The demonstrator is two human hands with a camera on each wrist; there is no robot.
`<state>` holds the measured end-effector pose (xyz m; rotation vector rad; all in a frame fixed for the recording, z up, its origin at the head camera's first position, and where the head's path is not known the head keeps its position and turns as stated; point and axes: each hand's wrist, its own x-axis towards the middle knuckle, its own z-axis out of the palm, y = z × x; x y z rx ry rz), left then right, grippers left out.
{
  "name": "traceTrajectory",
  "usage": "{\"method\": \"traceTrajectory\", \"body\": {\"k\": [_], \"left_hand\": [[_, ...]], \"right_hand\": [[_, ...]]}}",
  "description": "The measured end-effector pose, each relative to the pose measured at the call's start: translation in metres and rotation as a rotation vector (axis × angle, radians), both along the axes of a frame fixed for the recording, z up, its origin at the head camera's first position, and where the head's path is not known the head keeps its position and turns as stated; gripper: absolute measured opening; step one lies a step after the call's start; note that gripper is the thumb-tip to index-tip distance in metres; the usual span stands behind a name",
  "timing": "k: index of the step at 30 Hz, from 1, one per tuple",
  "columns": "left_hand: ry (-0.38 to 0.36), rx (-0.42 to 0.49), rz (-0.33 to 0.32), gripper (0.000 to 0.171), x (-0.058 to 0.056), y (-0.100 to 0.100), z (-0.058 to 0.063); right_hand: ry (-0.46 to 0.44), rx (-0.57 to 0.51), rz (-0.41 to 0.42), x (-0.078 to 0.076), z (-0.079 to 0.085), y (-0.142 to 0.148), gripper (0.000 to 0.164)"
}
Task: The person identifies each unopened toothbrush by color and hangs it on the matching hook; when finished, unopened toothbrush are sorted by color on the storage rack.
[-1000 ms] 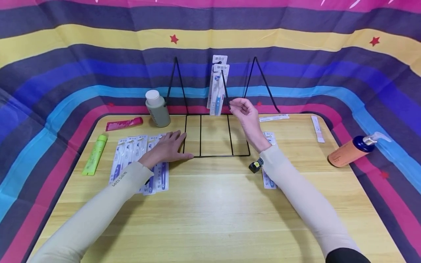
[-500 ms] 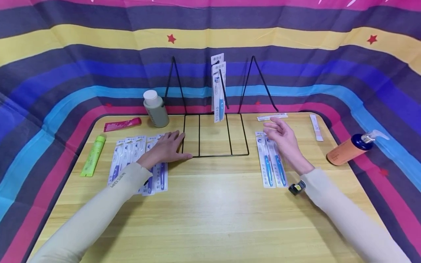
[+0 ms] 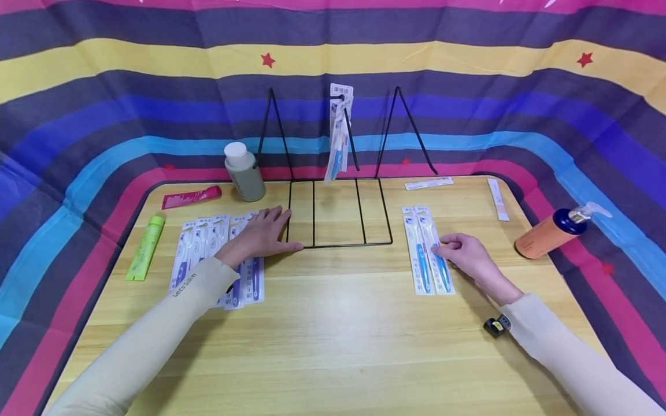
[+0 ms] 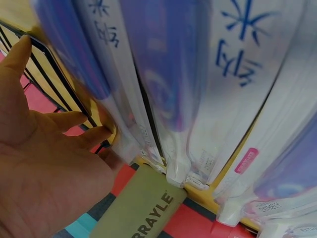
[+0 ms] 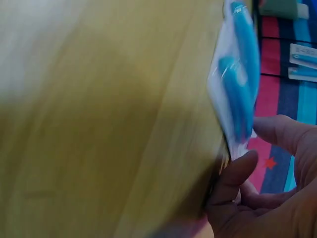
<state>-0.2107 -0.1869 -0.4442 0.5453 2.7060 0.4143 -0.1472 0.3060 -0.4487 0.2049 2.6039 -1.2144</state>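
Note:
Two blue toothbrushes in blister packs lie side by side on the right of the table, the left pack (image 3: pixel 418 254) and the right pack (image 3: pixel 442 276). My right hand (image 3: pixel 468 257) pinches the right pack's edge between thumb and finger, as the right wrist view also shows. My left hand (image 3: pixel 265 234) has its fingers spread and rests at the left side of the black wire rack (image 3: pixel 340 247). Under that wrist lie several purple packaged toothbrushes (image 3: pixel 255 280), partly hidden by the arm. Blue packaged toothbrushes (image 3: pixel 337 144) hang tilted from the rack's hook.
Behind the left hand stands a grey-green bottle (image 3: pixel 248 179). A pink tube (image 3: pixel 191 197) and a green tube (image 3: pixel 147 248) lie at the left. Thin white sachets (image 3: pixel 429 183) lie at the back right. An orange pump bottle (image 3: pixel 546 236) leans at the right edge.
My right hand has left the rack's hook and come down right to the blue packs on the table. The hanging packs have swung. My left hand stays put.

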Motion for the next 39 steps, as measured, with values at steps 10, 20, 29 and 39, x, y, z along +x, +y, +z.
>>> {"method": "traceTrajectory", "body": {"k": [10,20,29,39], "left_hand": [[0.008,0.003,0.0,0.11,0.0,-0.002,-0.001],[0.015,-0.004,-0.003,0.109,-0.001,-0.002,0.0],[0.013,-0.007,-0.006,0.108,0.001,-0.001,-0.002],[0.008,-0.004,-0.005,0.108,0.0,-0.001,-0.001]], "right_hand": [[0.087,0.144,-0.01,0.006,-0.001,0.002,0.054],[0.156,-0.109,-0.073,0.014,-0.004,0.003,0.042],[0.123,-0.524,-0.119,0.04,0.011,-0.021,0.02],[0.255,-0.698,0.007,0.045,0.023,-0.07,0.019]]}}
